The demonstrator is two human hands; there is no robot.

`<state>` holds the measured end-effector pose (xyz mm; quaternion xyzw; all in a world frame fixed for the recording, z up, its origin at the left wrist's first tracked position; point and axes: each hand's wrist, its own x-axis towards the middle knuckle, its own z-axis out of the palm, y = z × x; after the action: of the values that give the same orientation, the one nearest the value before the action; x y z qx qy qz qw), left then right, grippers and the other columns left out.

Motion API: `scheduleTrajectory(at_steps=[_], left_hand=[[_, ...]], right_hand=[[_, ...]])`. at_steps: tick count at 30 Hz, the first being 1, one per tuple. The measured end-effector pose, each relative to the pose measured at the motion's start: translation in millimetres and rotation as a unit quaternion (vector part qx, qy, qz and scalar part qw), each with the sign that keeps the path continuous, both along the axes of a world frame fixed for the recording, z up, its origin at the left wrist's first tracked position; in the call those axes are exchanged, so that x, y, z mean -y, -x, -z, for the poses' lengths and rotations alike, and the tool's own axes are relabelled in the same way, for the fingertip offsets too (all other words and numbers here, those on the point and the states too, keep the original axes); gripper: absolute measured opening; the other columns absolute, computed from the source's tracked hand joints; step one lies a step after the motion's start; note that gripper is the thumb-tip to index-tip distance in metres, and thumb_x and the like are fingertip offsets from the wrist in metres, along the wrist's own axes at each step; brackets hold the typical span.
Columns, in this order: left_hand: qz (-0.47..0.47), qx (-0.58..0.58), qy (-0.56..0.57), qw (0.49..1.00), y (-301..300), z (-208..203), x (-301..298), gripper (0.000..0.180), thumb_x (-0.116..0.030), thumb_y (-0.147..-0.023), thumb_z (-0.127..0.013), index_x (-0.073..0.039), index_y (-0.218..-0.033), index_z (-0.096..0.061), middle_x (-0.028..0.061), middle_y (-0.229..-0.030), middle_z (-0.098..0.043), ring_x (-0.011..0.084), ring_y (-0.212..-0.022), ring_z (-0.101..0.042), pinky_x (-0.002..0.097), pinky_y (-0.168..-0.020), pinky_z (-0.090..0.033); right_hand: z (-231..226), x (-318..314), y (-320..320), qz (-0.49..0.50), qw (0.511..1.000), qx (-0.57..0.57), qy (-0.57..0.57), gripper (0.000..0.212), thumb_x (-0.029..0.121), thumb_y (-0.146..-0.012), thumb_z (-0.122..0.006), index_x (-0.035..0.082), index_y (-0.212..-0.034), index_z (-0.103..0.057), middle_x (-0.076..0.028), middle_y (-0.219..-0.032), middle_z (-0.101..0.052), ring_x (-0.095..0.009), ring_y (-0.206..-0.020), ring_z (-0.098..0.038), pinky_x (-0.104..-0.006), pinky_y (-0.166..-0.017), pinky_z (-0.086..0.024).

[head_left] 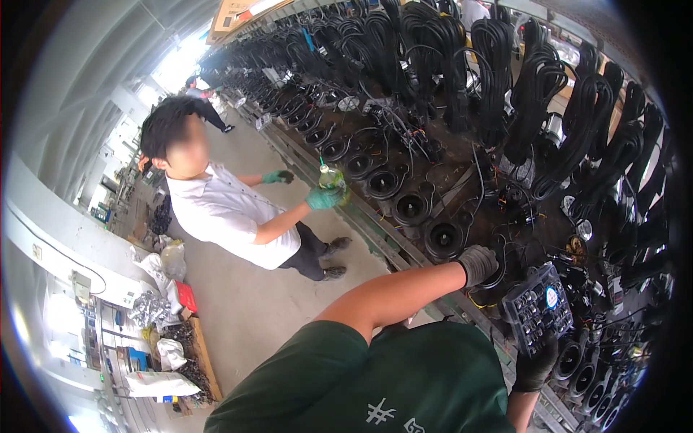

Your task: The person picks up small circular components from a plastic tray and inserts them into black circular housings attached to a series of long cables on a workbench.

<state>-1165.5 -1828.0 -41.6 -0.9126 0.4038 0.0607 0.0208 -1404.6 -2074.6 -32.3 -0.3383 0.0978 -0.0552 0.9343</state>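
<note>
Near edge of the tabletop [456, 173]: a metal rail [399, 247] runs diagonally, upper left to lower right. Outside it, the aisle floor [242, 317] gives open room on my left; a co-worker in a white shirt [234, 220] stands there beside the rail, holding a bottle of green liquid [332, 182]. Inside the rail, room is tight: round black housings [442, 239] line up along it, and looped black cable bundles [538, 90] hang thickly beyond, with loose wires between. My gloved right hand [536, 364] grips the lower end of a clear compartment tray [530, 307] of small metal parts, tilted over the tabletop's near side. My gloved left hand [478, 266] is just beside the nearest housings; fingertips obscured, grip cannot be determined.
</note>
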Motion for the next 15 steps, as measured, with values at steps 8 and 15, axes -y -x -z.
scheduleTrajectory(at_steps=[8, 15], left_hand=[[0.016, 0.006, 0.006, 1.0, 7.9, -15.6, 11.6, 0.017, -0.018, -0.084, -0.073, -0.01, -0.095, -0.083, 0.012, -0.096, -0.08, 0.0303, -0.09, -0.077, 0.0418, -0.072, -0.061], [-0.004, 0.045, 0.09, 0.995, 3.4, 11.4, 11.1, 0.019, -0.015, -0.084, -0.067, 0.002, -0.09, -0.075, 0.0169, -0.076, -0.074, 0.0332, -0.07, -0.074, 0.0427, -0.061, -0.058]], right_hand=[[-11.7, 3.4, 2.0, -0.007, 1.0, -0.019, 0.005, 0.057, 0.04, -0.103, -0.055, 0.003, -0.146, -0.057, -0.013, -0.147, -0.061, -0.028, -0.134, -0.058, -0.0455, -0.114, -0.046], [14.9, 5.4, 3.0, -0.009, 0.999, -0.019, 0.041, 0.061, 0.048, -0.103, -0.054, 0.008, -0.149, -0.055, -0.012, -0.154, -0.055, -0.03, -0.141, -0.051, -0.0485, -0.118, -0.041]])
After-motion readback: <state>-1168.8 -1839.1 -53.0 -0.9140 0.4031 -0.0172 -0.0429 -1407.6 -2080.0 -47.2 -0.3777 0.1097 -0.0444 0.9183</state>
